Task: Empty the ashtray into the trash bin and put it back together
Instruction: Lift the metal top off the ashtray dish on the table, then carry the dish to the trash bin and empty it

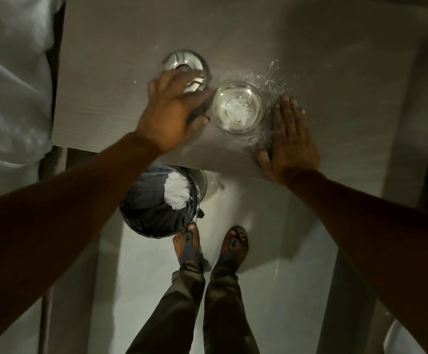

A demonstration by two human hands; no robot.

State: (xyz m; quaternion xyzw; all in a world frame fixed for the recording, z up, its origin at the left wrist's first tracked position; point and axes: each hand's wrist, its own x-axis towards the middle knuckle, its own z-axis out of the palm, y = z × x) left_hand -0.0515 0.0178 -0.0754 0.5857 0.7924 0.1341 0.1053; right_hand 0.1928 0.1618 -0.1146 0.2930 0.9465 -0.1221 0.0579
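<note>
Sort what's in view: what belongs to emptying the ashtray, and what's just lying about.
Job: bowl, lid, bin, left hand, right hand.
Lying about: spilled powder, white bedding, sandals.

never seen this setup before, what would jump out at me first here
The glass bowl near the table's front edge, with a white clump in it and white powder scattered on the table to its right. The left hand reaches over the metal lid behind it, while the right hand lies flat beside the bowl. Below the edge stands a black-lined trash bin holding a white wad.
</note>
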